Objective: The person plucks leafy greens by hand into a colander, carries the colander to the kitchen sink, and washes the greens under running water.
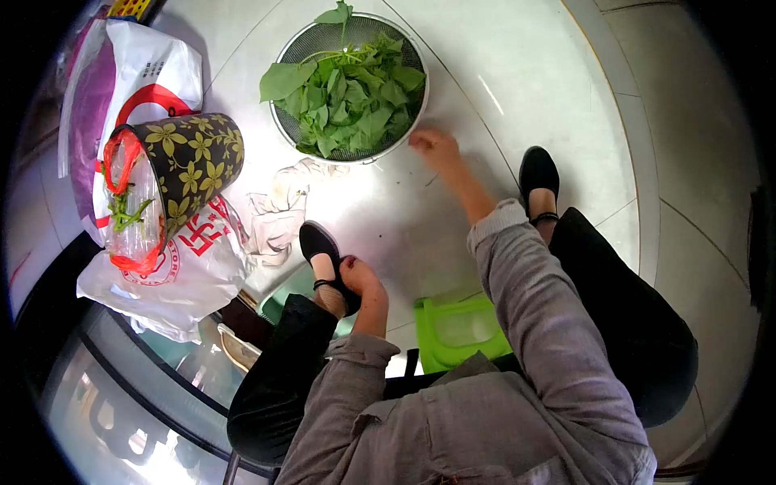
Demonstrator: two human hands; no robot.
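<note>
Green leaves (352,101) are heaped in a round mesh colander (424,105) on the pale tiled floor. One stem with a leaf sticks up over its far rim. Close to the colander's lower right edge is my right hand (434,148), slightly blurred, its fingers curled together; whatever they hold is too small to name. My left hand (360,276) is closed beside the black shoe (318,240) on my left foot, and its fingertips hide anything between them.
At the left, a tipped flower-patterned bin (194,166) with a red-edged bag holds green stems (125,212). White plastic bags (190,295) lie around it. A crumpled cloth (279,214) is near my left shoe. A green stool (436,356) stands between my legs.
</note>
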